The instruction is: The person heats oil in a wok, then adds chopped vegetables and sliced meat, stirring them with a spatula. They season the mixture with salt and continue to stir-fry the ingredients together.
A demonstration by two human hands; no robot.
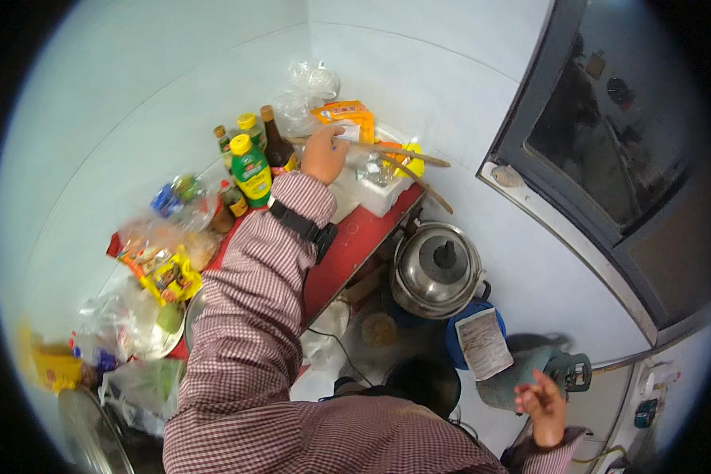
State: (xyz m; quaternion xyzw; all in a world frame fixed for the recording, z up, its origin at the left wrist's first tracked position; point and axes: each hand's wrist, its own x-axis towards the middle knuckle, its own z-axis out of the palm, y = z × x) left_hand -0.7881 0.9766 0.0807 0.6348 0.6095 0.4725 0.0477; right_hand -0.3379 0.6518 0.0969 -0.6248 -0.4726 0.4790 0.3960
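My left hand [326,155] reaches over the far part of the red table [343,243], its fingertips at an orange food packet [364,121] and a wooden stick [403,151]. The fingers are partly hidden, so whether they grip anything cannot be told. A second curved stick [420,181] crosses clear plastic packaging. Just left of that hand stand a dark sauce bottle [277,142] and a green squeeze bottle with a yellow cap [252,175]. My right hand [542,406] is low at the right, empty, fingers apart, beside a green gas cylinder [509,379].
A metal kettle [437,266] with a black-knobbed lid stands beyond the table's right edge. Near it is a blue container [455,340] with a sheet of paper [484,343] on top. Several food bags [172,275] crowd the left side. A dark-framed window [604,142] is at right.
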